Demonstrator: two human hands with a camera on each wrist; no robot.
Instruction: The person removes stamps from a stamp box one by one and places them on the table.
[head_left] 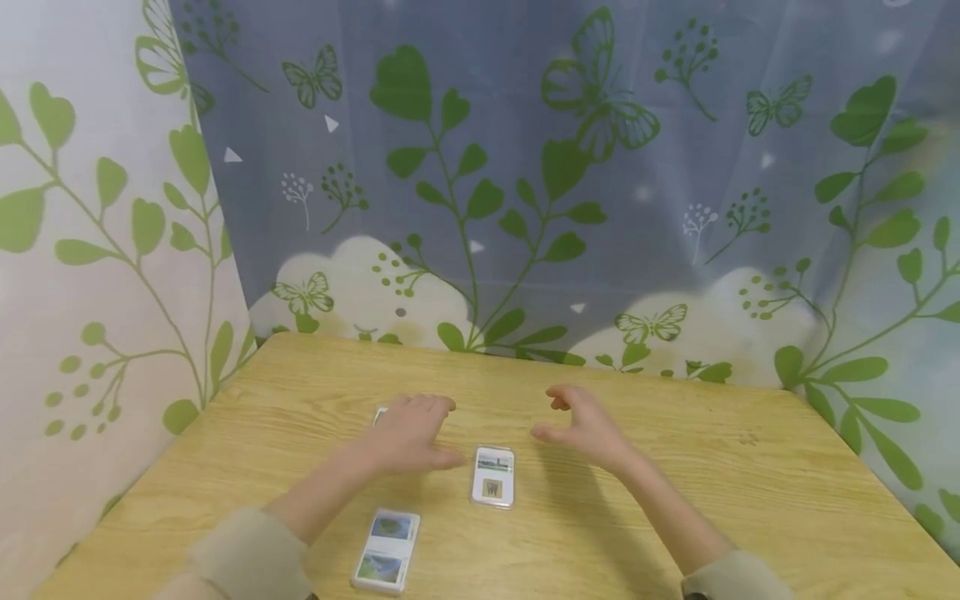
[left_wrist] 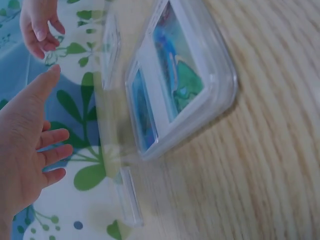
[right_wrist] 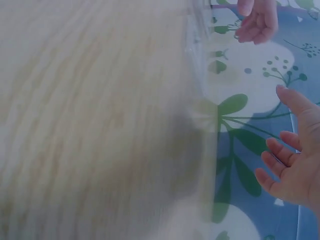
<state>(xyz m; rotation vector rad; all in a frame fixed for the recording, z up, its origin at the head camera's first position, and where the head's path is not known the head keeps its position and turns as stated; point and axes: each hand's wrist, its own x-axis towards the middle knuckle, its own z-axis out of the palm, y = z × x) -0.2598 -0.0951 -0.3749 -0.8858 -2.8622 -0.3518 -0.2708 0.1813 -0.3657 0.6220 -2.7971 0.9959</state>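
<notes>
Three flat clear plastic cases with white picture cards inside lie on the table. One card case is between the hands, with a small picture above a golden square. A larger front card case, showing two landscape pictures, lies nearer the body on the left. The far-left card case is mostly hidden behind my left hand. That hand hovers above the table, fingers extended and thumb towards the middle case. My right hand is raised to the right, fingers loosely bent, holding nothing.
The wooden table reaches back to a blue-grey cloth backdrop printed with green leaves and butterflies. A pale leaf-patterned cloth hangs along the left side.
</notes>
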